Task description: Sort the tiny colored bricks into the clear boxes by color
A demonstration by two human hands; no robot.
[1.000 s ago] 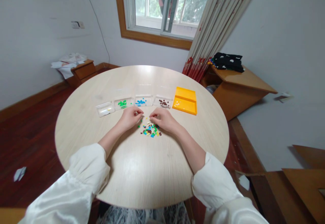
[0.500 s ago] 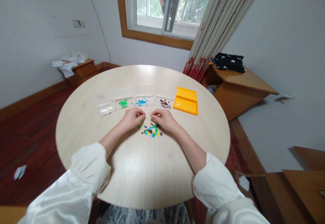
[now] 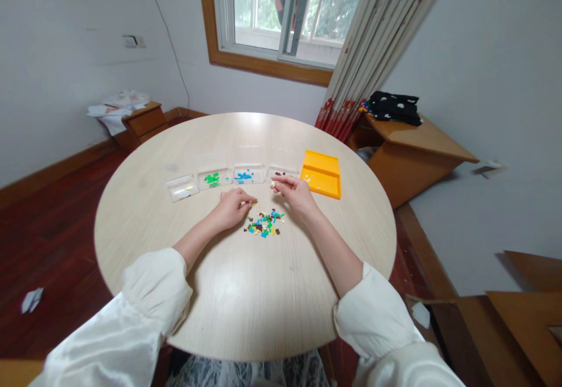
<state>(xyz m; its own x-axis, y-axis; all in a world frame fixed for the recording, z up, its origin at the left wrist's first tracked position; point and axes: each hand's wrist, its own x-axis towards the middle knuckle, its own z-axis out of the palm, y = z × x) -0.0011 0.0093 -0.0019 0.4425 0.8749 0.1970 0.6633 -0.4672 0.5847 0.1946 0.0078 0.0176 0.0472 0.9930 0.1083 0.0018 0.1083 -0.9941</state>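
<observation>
A mixed pile of small toy building bricks (image 3: 264, 224) in green, blue, brown, yellow and white lies on the round table (image 3: 267, 293). My left hand (image 3: 235, 206) rests at the pile's upper left, thumb and forefinger pinched low by a tiny yellow piece; what they grip is too small to make out. Raised above the pile's upper right, my right hand (image 3: 296, 197) pinches a small white brick (image 3: 273, 185) at its fingertips. It partly covers the clear box of brown bricks (image 3: 281, 174) behind it.
Behind the pile stand open clear boxes: one with a few yellow bits (image 3: 182, 188), one with green bricks (image 3: 212, 179), one with blue bricks (image 3: 244, 175). An open orange case (image 3: 329, 184) with white pieces is at the right. A wooden cabinet (image 3: 413, 141) stands beyond.
My right hand has moved up and away from the pile toward the brown bricks' box, a white brick now showing in its fingers. My left hand has shifted slightly right.
</observation>
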